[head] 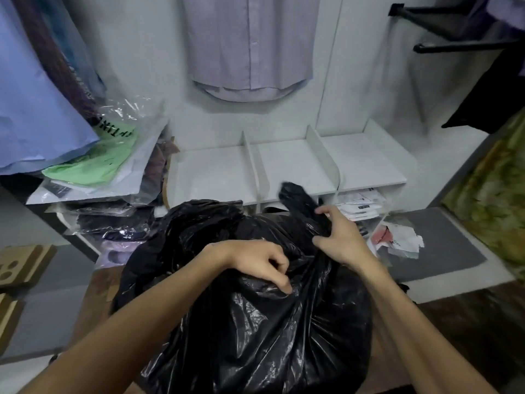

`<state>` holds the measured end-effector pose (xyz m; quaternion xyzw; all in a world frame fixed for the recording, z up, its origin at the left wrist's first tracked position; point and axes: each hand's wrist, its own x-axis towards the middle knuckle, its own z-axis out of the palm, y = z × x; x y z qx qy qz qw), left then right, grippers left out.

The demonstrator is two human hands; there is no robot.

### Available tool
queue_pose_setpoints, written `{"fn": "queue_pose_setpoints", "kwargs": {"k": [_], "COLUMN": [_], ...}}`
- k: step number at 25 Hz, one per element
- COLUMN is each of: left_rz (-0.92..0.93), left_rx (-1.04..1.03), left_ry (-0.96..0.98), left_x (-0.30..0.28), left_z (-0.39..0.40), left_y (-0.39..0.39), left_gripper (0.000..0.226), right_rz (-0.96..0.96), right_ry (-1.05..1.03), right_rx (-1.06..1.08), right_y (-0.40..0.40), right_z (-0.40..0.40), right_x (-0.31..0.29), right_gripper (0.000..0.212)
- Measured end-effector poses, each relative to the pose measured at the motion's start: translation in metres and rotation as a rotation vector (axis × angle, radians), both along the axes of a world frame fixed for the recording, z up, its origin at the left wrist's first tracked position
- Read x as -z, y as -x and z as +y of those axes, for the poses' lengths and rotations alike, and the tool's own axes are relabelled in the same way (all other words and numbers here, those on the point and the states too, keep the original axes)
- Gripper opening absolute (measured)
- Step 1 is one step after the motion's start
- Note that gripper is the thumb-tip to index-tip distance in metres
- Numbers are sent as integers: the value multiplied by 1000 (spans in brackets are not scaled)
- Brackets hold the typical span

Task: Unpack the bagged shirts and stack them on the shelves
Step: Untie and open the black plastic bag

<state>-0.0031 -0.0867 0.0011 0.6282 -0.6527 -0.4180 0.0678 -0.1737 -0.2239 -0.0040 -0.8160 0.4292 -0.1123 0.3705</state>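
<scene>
A large, bulging black plastic bag point(255, 322) fills the lower middle of the head view, its neck gathered and tied. My left hand point(255, 263) pinches the crumpled plastic just below the knot. My right hand point(338, 237) grips the twisted tail of the bag point(295, 194), which sticks up toward the shelf. What lies inside the bag is hidden. Behind it stands a white shelf point(298, 166) split by upright dividers into three bare compartments.
Clear-bagged shirts, one green point(93, 163), lie piled on the left shelf, with darker bagged ones point(113, 223) below. A lilac shirt point(250, 46) hangs on the wall above. Packaged shirts point(360, 206) sit under the shelf at right, near a grey mat point(443, 245).
</scene>
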Motion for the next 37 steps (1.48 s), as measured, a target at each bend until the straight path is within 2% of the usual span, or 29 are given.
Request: {"fn": "queue_pose_setpoints", "kwargs": {"k": [2,4,6,8,9,10,11,13,15,17,18,20,21,23,26,27,28,30,31,32,33,34,35,36,37], "left_rz": [148,258,295,337,345,338,312,292,317,248,220,170,126,-13,-161,-145,-84,162,274,319,294,196,51,-81,-141], "left_rx": [55,94,-10,-243,-349,-410,-401,-338,-362,-436,-441,-353,-304,-324,-665,-777,-825,-744,-690,-647,-606,-584,-582,-584,-574], "left_ry": [-3,-85,-49,112,193,251,291,293,285,316,329,327,290,279,413,427,398,289,258,258,282,315,365,401,381], "left_x": [-9,-23,-33,-36,-33,-29,-28,-22,-17,-17,-15,-13,-14,-15,-22,-25,-29,-39,-42,-42,-40,-39,-36,-32,-26], "left_z": [-8,-11,-16,-24,-29,-35,-40,-49,-57,-69,-75,-86,-89,-96,-95,-93,-91,-88,-86,-83,-79,-73,-65,-55,-43], "left_y": [12,18,19,17,15,13,13,16,23,26,25,20,16,-5,-54,-66,-72,-67,-60,-53,-47,-41,-36,-34,-35], "left_gripper": [40,39,35,22,7,13,30,43,35,20,18,22,26,38,47,51,59,73,73,66,55,45,37,32,34], "right_rz": [-270,-575,-858,-952,-944,-911,-869,-739,-674,-698,-659,-445,-358,-239,91,206,263,136,17,-61,-48,36,181,318,411], "right_ry": [-91,-376,-699,-831,-844,-823,-764,-512,-213,6,53,113,162,236,112,84,141,428,604,732,781,737,604,423,228], "right_rx": [111,261,356,350,340,324,304,271,315,337,259,47,-3,37,147,179,225,286,260,198,111,9,-87,-133,-115], "right_y": [-2,-4,-4,-7,-9,-13,-17,-22,-17,-1,5,15,19,32,55,60,62,60,55,47,37,27,18,10,6], "right_z": [3,-1,-3,0,2,2,4,3,6,12,14,16,15,10,-2,-3,-1,7,13,18,22,22,20,18,13], "right_x": [-3,-4,-12,-24,-29,-31,-33,-32,-32,-37,-39,-38,-34,-29,-17,-13,-10,-9,-12,-17,-24,-28,-28,-27,-23], "right_gripper": [50,45,26,20,21,22,21,18,17,21,33,68,78,84,93,101,109,113,106,94,83,72,62,58,65]}}
